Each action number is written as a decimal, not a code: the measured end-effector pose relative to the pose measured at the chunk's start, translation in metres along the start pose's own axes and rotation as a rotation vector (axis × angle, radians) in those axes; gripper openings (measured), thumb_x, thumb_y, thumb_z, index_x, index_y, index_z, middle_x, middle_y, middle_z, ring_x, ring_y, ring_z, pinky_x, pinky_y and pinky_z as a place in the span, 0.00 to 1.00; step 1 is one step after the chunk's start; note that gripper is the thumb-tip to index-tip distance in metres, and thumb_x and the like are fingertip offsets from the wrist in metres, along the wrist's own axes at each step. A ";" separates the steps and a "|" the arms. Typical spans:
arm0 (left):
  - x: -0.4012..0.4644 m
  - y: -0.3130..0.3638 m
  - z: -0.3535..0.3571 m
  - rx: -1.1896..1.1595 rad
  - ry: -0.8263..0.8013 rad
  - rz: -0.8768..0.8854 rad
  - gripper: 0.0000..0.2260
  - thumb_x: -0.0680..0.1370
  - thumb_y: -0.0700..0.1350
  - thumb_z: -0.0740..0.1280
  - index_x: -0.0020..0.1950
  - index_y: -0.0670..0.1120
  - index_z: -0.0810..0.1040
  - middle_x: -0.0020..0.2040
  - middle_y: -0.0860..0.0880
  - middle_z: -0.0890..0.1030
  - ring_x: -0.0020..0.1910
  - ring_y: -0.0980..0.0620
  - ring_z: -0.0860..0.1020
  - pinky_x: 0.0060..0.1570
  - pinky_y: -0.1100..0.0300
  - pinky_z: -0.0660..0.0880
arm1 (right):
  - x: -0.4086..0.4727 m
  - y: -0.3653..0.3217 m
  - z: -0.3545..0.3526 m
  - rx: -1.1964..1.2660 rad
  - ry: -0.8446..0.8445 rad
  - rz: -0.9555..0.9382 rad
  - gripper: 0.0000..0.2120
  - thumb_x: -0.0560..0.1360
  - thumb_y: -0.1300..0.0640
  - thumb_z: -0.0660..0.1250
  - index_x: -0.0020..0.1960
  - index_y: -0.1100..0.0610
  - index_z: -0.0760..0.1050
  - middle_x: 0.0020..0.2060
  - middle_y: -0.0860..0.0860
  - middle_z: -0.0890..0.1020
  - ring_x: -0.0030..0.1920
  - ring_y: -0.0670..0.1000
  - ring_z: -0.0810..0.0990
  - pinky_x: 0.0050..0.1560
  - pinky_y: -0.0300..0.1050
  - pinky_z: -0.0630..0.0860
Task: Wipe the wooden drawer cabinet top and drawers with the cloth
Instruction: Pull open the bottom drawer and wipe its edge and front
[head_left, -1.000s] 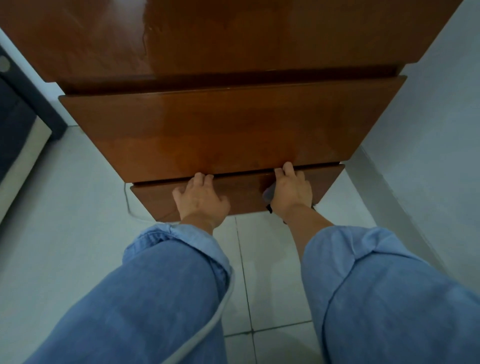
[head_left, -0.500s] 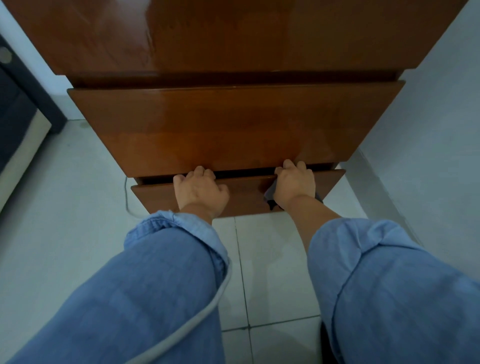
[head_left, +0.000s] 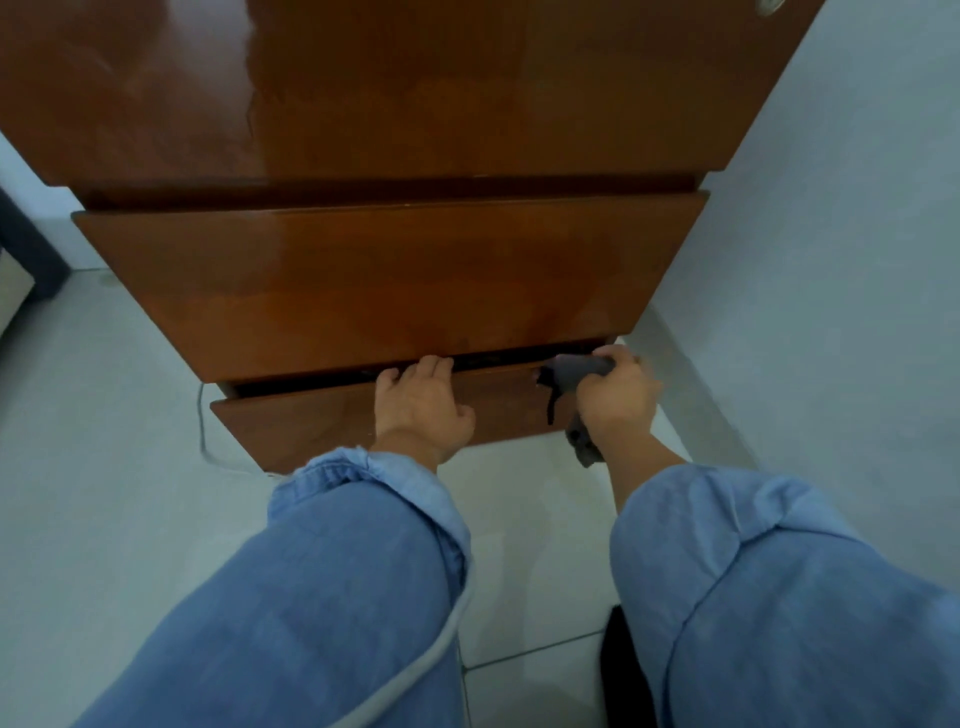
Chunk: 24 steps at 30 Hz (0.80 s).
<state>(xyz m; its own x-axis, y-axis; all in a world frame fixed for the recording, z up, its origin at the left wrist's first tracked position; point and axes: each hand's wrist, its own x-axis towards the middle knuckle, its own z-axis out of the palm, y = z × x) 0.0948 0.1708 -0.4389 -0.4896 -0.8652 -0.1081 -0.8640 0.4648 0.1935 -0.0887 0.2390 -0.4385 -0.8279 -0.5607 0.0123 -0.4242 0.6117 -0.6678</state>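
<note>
A glossy brown wooden drawer cabinet (head_left: 395, 93) fills the upper view. Its middle drawer front (head_left: 374, 280) is closed, and the bottom drawer (head_left: 306, 415) is pulled out a little, with a dark gap along its top edge. My left hand (head_left: 421, 405) grips that top edge near the middle, fingers hooked into the gap. Over the right end of the same edge, my right hand (head_left: 618, 395) holds a dark grey cloth (head_left: 571, 371); part of the cloth hangs below the hand.
A pale wall (head_left: 841, 260) runs close along the cabinet's right side. White floor tiles (head_left: 104, 467) lie to the left, with a thin white cable (head_left: 202, 436) beside the cabinet base. My blue-sleeved arms fill the foreground. Dark furniture (head_left: 26, 249) stands at far left.
The bottom drawer has come out a little and a gap opened above it. My right hand moved right along its top edge, and the cloth now shows more.
</note>
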 end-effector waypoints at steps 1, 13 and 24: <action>0.001 0.006 0.002 -0.007 -0.025 0.009 0.29 0.77 0.52 0.58 0.77 0.47 0.57 0.75 0.49 0.61 0.73 0.50 0.62 0.72 0.50 0.54 | 0.005 0.002 -0.005 0.059 0.074 0.068 0.19 0.72 0.63 0.59 0.61 0.54 0.75 0.61 0.58 0.73 0.59 0.64 0.72 0.59 0.54 0.74; 0.006 0.013 0.009 0.019 0.049 -0.016 0.26 0.75 0.53 0.59 0.73 0.49 0.66 0.71 0.52 0.68 0.65 0.50 0.71 0.66 0.53 0.59 | 0.040 0.017 0.014 -0.359 -0.158 0.005 0.27 0.76 0.62 0.61 0.74 0.52 0.60 0.72 0.51 0.63 0.65 0.61 0.62 0.62 0.50 0.65; 0.003 0.005 0.005 -0.012 -0.009 0.000 0.27 0.76 0.49 0.61 0.75 0.48 0.62 0.75 0.51 0.64 0.72 0.53 0.63 0.71 0.55 0.54 | -0.039 -0.029 0.059 -0.509 -0.238 -0.450 0.27 0.76 0.62 0.57 0.74 0.51 0.58 0.72 0.46 0.62 0.64 0.58 0.62 0.56 0.48 0.64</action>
<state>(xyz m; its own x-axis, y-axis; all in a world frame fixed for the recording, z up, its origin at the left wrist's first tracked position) 0.0882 0.1711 -0.4433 -0.4911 -0.8632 -0.1172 -0.8624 0.4629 0.2049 -0.0229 0.2101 -0.4639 -0.4549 -0.8906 0.0035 -0.8718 0.4445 -0.2058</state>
